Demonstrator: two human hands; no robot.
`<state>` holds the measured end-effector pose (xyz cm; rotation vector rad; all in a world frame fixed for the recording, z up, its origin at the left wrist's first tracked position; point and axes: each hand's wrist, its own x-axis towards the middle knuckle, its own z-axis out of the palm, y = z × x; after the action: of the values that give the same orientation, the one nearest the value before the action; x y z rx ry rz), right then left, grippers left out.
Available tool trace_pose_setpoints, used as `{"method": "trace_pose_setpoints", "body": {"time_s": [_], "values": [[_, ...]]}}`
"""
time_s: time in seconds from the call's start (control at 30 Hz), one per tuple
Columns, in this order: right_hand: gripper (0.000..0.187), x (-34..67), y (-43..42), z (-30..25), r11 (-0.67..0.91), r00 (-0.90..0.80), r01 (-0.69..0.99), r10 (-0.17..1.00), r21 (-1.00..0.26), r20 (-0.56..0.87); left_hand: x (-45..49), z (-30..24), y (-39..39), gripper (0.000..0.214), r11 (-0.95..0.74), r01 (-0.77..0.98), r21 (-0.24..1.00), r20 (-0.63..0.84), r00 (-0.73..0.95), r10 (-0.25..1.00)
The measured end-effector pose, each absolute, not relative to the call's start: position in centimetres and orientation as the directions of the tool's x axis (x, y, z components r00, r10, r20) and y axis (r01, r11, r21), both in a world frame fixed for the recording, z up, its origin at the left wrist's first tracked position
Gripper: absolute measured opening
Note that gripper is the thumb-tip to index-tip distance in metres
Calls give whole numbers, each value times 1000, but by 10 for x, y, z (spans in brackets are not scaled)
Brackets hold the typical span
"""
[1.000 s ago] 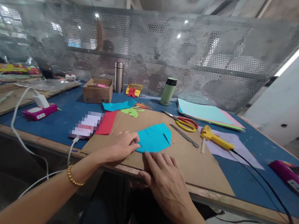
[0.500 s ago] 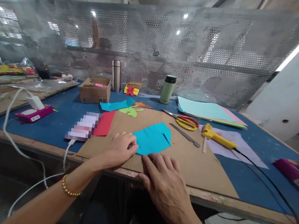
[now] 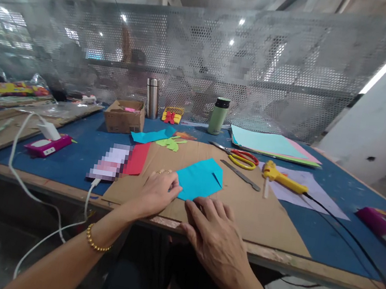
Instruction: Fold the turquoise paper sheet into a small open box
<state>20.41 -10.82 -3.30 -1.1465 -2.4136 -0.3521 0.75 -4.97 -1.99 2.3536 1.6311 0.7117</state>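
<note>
A folded piece of blue paper [image 3: 199,178] lies on a brown cardboard sheet [image 3: 268,225], with a small folded flap at its right end. My left hand [image 3: 161,189], a ring on a finger, pinches the paper's left edge between thumb and fingers. Along the near edge of the paper rests my right hand [image 3: 215,226], fingers extended and slightly bent, fingertips touching or very close to it. Beyond the paper are scissors [image 3: 242,160] with red and yellow handles and a narrow grey blade [image 3: 240,175]. The undersides of both hands are hidden.
A yellow glue gun [image 3: 284,179] lies on lilac paper at right, its cord trailing off the table. Red paper [image 3: 136,159] and a charging phone [image 3: 110,162] are at left. Behind stand a cardboard box [image 3: 124,118], a steel flask [image 3: 152,99], a green bottle [image 3: 218,117] and coloured sheets [image 3: 270,142].
The whole view has shifted slightly, so everything appears a little farther right. My hands and the blue paper keep nearly the same places on the cardboard.
</note>
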Motion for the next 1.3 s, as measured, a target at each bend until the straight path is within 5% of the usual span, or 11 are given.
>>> {"method": "trace_pose_setpoints", "body": {"time_s": [1.3], "values": [[26,203,-110,-33,616,-557,787,683,38,473,11,-20,-47,13,-300,840,453,248,205,947]]}}
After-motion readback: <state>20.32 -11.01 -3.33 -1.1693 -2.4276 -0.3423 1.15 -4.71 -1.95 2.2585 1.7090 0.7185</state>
